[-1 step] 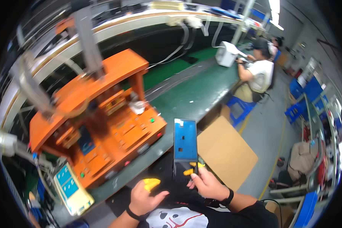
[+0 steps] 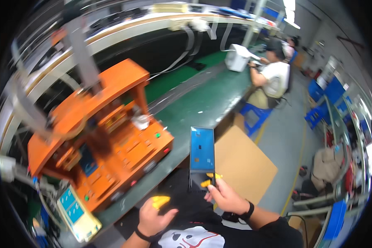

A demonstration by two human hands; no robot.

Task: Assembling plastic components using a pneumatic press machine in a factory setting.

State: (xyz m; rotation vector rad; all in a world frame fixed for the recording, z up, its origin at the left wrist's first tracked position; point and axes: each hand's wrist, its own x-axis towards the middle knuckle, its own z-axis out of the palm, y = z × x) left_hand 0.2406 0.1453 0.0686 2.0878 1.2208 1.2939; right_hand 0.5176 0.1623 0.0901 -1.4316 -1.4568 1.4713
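My right hand (image 2: 226, 196) grips the lower edge of a flat dark rectangular panel (image 2: 203, 149) between thumb and fingers. Glossy blue film with a few small square marks covers most of the panel's face; its lower strip is dark. The panel stands up in front of me, above my lap. Yellow finger covers (image 2: 161, 201) sit on the fingertips of my left hand (image 2: 153, 215). That hand is off to the left, apart from the panel, with thumb and fingers spread and nothing held. Both wrists have black bands.
An orange two-bay press fixture (image 2: 107, 136) stands on the green bench (image 2: 186, 105) at left. In front of its left end is a pale yellow control box (image 2: 79, 215). A cardboard sheet (image 2: 246, 161) lies right of the panel. Farther right, a person (image 2: 275, 76) sits on a blue stool (image 2: 256, 118).
The surroundings have shifted slightly left in view. My right hand keeps hold of the panel, and my left hand stays spread.
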